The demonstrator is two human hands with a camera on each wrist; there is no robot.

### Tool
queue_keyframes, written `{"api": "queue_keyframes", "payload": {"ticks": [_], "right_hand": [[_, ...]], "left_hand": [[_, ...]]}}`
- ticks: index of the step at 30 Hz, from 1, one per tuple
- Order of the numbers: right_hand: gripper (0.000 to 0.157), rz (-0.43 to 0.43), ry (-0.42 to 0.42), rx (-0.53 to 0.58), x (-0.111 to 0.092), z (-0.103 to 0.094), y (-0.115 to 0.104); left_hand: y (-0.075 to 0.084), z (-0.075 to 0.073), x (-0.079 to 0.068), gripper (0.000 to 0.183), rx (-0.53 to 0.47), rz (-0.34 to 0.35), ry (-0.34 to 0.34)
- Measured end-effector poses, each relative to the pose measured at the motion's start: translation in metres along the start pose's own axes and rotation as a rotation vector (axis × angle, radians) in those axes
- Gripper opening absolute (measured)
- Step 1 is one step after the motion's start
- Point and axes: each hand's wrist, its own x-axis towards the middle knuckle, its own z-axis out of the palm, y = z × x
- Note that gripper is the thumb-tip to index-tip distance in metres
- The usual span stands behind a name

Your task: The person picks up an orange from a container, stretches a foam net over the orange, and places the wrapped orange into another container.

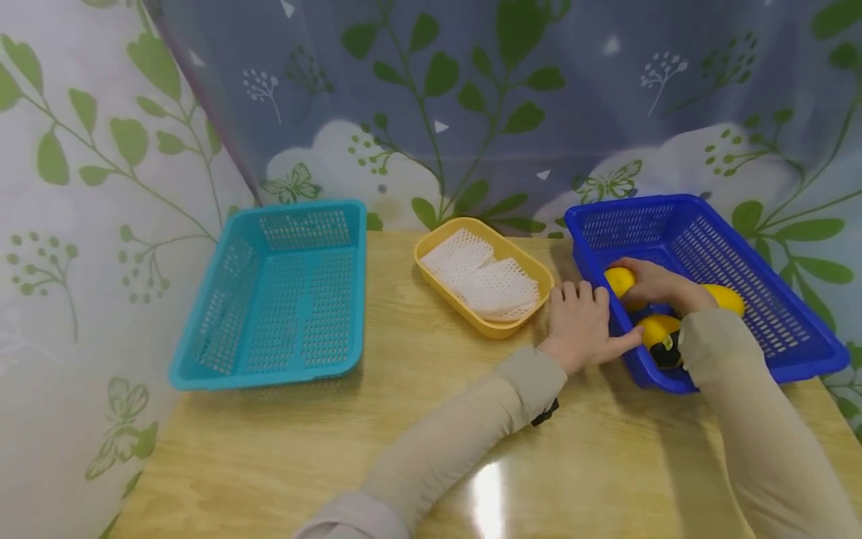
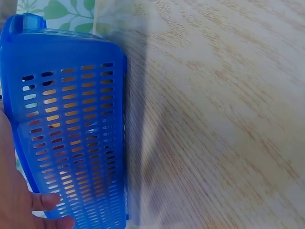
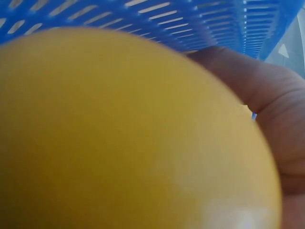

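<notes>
In the head view, my right hand reaches into the dark blue basket, its fingers curled round a smooth yellow fruit. A second yellow fruit lies closer to me, partly covered by a black piece at my wrist. Another yellow fruit shows beyond my right cuff. My left hand grips the basket's left wall, thumb over the rim and fingers outside. The left wrist view shows fingertips by the slotted wall. One large yellow fruit fills most of the right wrist view; its exact kind is unclear.
A small yellow tray holding white foam net sleeves stands left of my left hand. Farther left is a turquoise basket with nothing in it. All stand on a wooden table against a patterned cloth.
</notes>
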Motion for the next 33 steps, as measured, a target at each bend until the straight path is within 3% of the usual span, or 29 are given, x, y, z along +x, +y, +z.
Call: {"api": "queue_keyframes", "payload": {"ticks": [14,23,33], "right_hand": [[0.081,-0.016,0.021,-0.023,-0.006,0.024,0.008],[0.077,-0.005,0.086,0.014,-0.015,0.011,0.001],[0.072,-0.091,0.176,0.008,-0.026,-0.005,-0.009]], "left_hand": [[0.005,0.017,-0.017,0.083,-0.001,0.0,0.018],[0.005,0.012,-0.009,0.082,0.019,0.002,0.041],[-0.001,0.0,-0.003,0.084,0.038,-0.003,0.029]]}}
